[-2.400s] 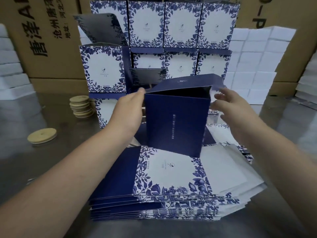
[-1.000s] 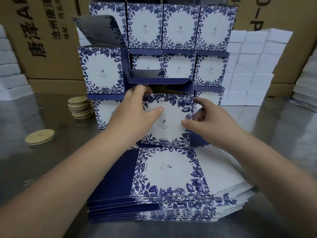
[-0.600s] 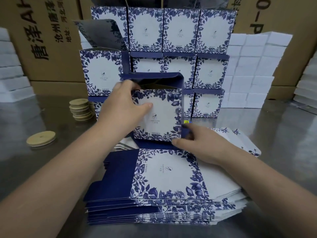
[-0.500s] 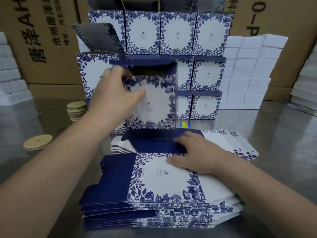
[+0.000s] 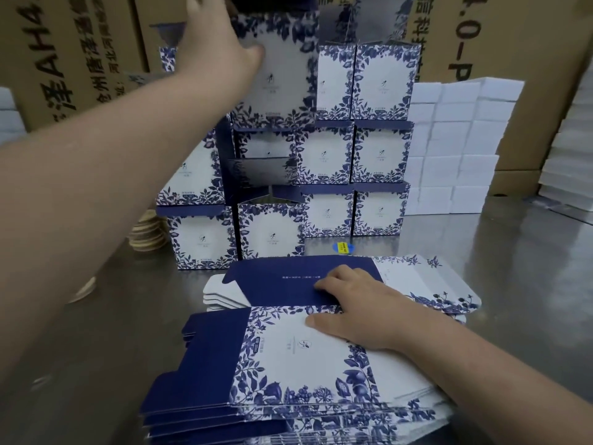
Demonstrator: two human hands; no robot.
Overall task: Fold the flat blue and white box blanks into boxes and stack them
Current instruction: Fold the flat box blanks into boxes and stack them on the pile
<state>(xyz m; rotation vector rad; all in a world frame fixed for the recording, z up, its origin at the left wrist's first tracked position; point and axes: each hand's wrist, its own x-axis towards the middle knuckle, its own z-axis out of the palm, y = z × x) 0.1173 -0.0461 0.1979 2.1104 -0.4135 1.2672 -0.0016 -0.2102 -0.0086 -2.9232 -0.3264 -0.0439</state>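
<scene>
My left hand [image 5: 221,43] grips a folded blue and white box [image 5: 282,75], blurred, high at the top of the stacked boxes [image 5: 353,155] at the back of the table. My right hand [image 5: 362,313] lies flat, fingers spread, on the pile of flat box blanks [image 5: 288,364] near me. Its fingertips rest on a dark blue blank [image 5: 288,281] of a second flat pile just behind. The stacked boxes stand in several rows, some with open flaps.
Wooden discs [image 5: 147,232] are piled left of the box stack, partly behind my left arm. White foam blocks [image 5: 455,149] are stacked at the right. Large brown cartons [image 5: 80,59] line the back. A yellow and blue sticker [image 5: 342,247] lies on the steel table [image 5: 513,300].
My left hand has lifted the folded box from just above the blanks up to the top of the stack. My right hand let go of it and came down onto the flat blanks.
</scene>
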